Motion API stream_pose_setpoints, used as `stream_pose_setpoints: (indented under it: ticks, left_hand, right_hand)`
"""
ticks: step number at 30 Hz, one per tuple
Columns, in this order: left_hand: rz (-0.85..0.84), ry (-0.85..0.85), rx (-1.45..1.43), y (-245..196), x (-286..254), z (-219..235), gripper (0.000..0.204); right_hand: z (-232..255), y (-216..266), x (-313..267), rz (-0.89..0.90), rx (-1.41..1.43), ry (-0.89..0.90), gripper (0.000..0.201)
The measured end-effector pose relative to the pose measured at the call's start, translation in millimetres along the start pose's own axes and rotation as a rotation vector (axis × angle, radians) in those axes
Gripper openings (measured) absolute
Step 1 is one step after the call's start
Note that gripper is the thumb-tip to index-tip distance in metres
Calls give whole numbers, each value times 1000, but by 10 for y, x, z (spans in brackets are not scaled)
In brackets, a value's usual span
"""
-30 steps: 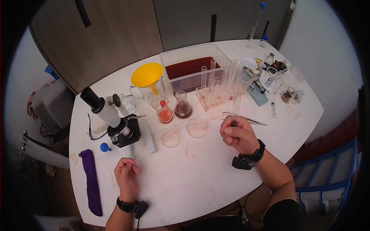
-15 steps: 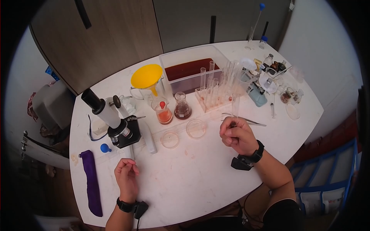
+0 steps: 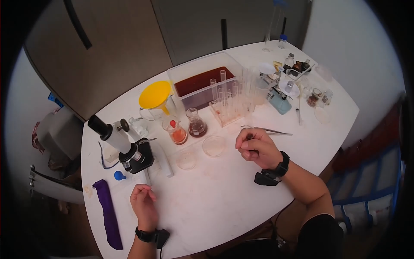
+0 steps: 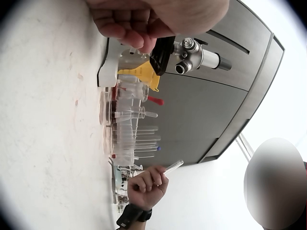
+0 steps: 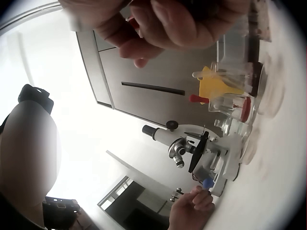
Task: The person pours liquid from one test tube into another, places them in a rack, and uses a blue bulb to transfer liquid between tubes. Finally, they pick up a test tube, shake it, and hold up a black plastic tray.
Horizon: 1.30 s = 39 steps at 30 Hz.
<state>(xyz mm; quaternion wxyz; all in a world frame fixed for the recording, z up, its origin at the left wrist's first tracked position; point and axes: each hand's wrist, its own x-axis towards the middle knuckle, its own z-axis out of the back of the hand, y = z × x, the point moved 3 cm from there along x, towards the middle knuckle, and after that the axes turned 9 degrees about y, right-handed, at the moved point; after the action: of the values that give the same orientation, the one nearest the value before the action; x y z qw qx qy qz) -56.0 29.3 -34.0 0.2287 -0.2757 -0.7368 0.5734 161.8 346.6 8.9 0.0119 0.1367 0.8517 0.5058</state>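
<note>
Raised over the right part of the table, my right hand (image 3: 258,149) grips a clear glass test tube (image 4: 173,166), which sticks up out of the curled fingers. The tube's lower part is hidden in the fist. My left hand (image 3: 144,207) hovers low near the table in front of the microscope (image 3: 133,151), fingers loosely bent and holding nothing. Two clear petri dishes lie between the hands: one dish (image 3: 213,146) near the right hand, the other dish (image 3: 186,159) farther left. Metal tweezers (image 3: 276,131) lie just behind the right hand.
Behind the dishes stand a flask of orange liquid (image 3: 177,136), a flask of dark liquid (image 3: 197,126), a test tube rack (image 3: 224,121), a yellow funnel (image 3: 155,95) and a plastic tub (image 3: 202,101). A balance (image 3: 279,101) stands right; a purple pouch (image 3: 108,216) lies left.
The head view has tilted and shifted, so the table's things appear lower and farther left. Both hands keep their pose, and the test tube stays in the right hand.
</note>
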Motion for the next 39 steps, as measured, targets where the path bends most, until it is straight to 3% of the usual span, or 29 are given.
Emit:
stream_pose_setpoints:
  ticks: [5, 7, 17, 39]
  left_hand:
    - [-24, 47, -20, 38, 24, -35, 15]
    - [-55, -17, 43, 29, 1, -47, 16]
    - [-89, -31, 111, 53, -33, -13, 14]
    - [-7, 12, 13, 29, 15, -55, 14]
  right_hand:
    - [-130, -30, -40, -60, -60, 60, 10]
    - [-142, -131, -18, -74, -118, 110, 11]
    - [-94, -70, -10, 4, -112, 55, 11]
    - [-235, -87, -89, -90, -71, 74, 9]
